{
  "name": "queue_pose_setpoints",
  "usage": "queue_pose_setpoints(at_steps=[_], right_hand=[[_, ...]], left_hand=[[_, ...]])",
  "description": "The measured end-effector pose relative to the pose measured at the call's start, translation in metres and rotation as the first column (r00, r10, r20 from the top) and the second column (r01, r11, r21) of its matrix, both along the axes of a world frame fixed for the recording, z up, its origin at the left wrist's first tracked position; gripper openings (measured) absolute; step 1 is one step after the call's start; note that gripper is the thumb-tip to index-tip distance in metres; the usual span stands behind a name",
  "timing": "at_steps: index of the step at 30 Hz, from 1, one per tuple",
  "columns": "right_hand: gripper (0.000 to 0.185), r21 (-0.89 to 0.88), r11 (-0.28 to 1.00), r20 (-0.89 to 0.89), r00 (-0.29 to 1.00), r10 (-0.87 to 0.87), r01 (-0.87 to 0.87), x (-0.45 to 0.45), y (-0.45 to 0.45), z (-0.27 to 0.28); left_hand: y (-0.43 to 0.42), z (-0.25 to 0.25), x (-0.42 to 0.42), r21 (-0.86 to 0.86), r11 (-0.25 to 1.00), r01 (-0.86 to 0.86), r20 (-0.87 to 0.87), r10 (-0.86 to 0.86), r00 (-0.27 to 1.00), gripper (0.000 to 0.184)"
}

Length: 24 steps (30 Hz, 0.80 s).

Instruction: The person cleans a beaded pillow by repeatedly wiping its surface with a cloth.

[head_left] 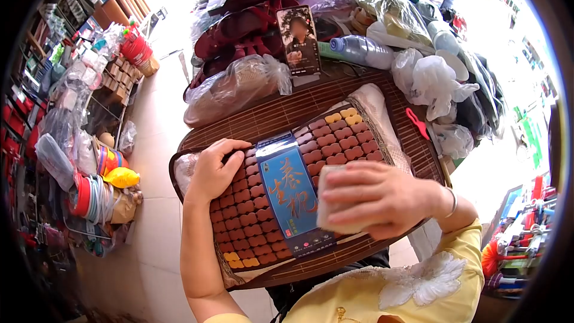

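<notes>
A pillow [254, 242] covered in brown wooden tiles, yellow at two corners, lies across a slatted mat [406, 98]. Around its middle runs a blue paper band [284, 182] with gold characters. My left hand [215, 167] grips the pillow's upper left edge, thumb over the tiles and fingers along the rim. Over the right half of the band, my right hand [382, 197], somewhat blurred by motion, holds a white cloth-like pad [335, 200]. Whether the pad presses on the band or hovers just above it, I cannot tell.
Beyond the mat stand a phone [299, 39] showing a person, a plastic bottle [362, 52], dark red sandals [239, 33] and bagged goods [239, 87]. A red hooked tool [417, 122] lies at the mat's right. Crowded shelves [89, 125] line the left.
</notes>
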State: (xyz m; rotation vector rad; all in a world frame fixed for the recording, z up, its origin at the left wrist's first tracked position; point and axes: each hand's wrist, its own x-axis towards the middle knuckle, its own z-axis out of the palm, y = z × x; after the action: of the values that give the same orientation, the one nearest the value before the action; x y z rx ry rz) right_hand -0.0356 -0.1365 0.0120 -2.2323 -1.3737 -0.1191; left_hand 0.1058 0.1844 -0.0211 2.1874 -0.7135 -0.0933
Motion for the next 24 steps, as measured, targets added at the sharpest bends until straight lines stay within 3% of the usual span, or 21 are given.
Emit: queue_pose_setpoints(at_steps=[4,6,7,10,11,13,14,15,16,18,22,23,24], right_hand=[[0.064,0.138,0.987,-0.005,0.997,-0.083,0.083,0.035,-0.013,-0.014],[0.058,0.201,0.955,-0.113,0.973,-0.200,0.220,0.066,-0.037,-0.028],[0.056,0.148,0.918,-0.159,0.925,-0.345,0.368,0.076,-0.049,-0.030],[0.056,0.114,0.811,-0.311,0.796,-0.519,0.573,0.091,-0.055,-0.025],[0.056,0.114,0.815,-0.308,0.800,-0.515,0.569,0.089,-0.051,-0.024],[0.058,0.159,0.951,0.014,0.962,-0.272,0.266,0.075,-0.030,-0.024],[0.062,0.169,0.965,-0.015,0.979,-0.201,0.201,0.060,-0.010,-0.017],[0.067,0.045,0.994,0.072,0.992,-0.104,0.101,0.040,0.008,-0.005],[0.068,0.042,0.996,0.022,0.997,-0.075,0.074,0.018,0.025,-0.003],[0.067,-0.072,0.997,0.087,0.996,0.034,-0.028,-0.001,0.041,-0.007],[0.063,0.092,0.990,0.071,0.991,-0.114,0.107,0.048,0.013,-0.007],[0.061,0.118,0.969,-0.051,0.976,-0.211,0.215,0.065,-0.001,-0.018],[0.060,0.032,0.939,-0.066,0.938,-0.339,0.342,0.076,-0.012,-0.015]], left_hand=[[0.002,-0.001,0.000,-0.015,1.000,0.010,0.019,-0.010,1.000,0.026],[0.001,-0.002,0.000,-0.010,1.000,0.008,0.028,-0.007,1.000,0.026],[0.001,-0.001,-0.001,-0.009,1.000,-0.010,0.010,0.010,1.000,0.026],[0.001,-0.001,-0.001,-0.004,1.000,-0.017,-0.002,0.017,1.000,0.026],[0.001,-0.001,-0.001,-0.006,1.000,-0.022,0.001,0.022,1.000,0.026],[0.002,-0.002,-0.001,0.004,1.000,-0.003,0.001,0.003,1.000,0.026],[0.003,-0.002,0.000,0.003,1.000,-0.007,-0.003,0.007,1.000,0.026],[0.003,-0.002,0.000,-0.002,1.000,0.001,0.012,-0.001,1.000,0.026],[0.002,-0.002,0.001,-0.004,1.000,0.016,0.028,-0.016,0.999,0.026],[0.001,-0.001,0.001,-0.008,1.000,0.022,0.010,-0.022,1.000,0.027],[0.003,-0.002,0.000,-0.012,1.000,0.008,0.004,-0.008,1.000,0.027],[0.002,-0.002,0.000,-0.009,1.000,0.008,0.019,-0.008,1.000,0.026],[0.002,0.000,0.000,-0.012,1.000,0.007,0.027,-0.007,1.000,0.026]])
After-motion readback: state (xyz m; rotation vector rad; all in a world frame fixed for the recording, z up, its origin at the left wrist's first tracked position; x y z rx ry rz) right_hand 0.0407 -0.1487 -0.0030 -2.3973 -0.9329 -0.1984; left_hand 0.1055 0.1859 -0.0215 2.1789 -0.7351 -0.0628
